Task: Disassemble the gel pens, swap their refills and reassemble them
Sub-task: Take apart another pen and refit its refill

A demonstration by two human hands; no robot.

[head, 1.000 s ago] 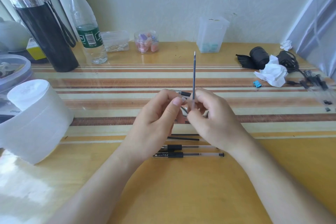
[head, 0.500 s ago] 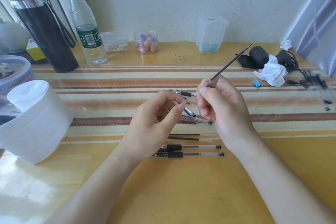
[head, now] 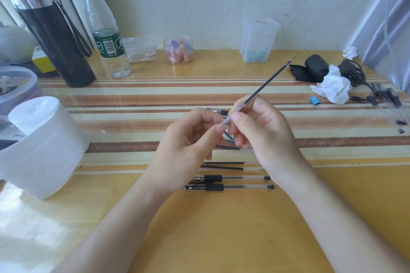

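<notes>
My right hand (head: 264, 131) pinches a thin dark refill (head: 266, 85) that slants up to the right, tip at the far end. My left hand (head: 188, 139) has thumb and forefinger at the refill's lower clear end. Behind the hands part of a clear pen barrel (head: 218, 111) lies on the desk; more pen parts are hidden under the fingers. Nearer to me lie two loose refills (head: 224, 165) and two whole gel pens (head: 230, 183) with black grips, side by side.
A white paper roll (head: 42, 146) stands at left. A black flask (head: 51, 29), a water bottle (head: 106, 35) and small clear boxes (head: 258, 40) line the back. Crumpled tissue (head: 332, 88), black cables, a blue clip (head: 315, 101) and more pens (head: 390, 104) lie at right.
The refill swung from upright to slanting up-right, and my right hand rose a little with it. My left hand closed in on its lower end.
</notes>
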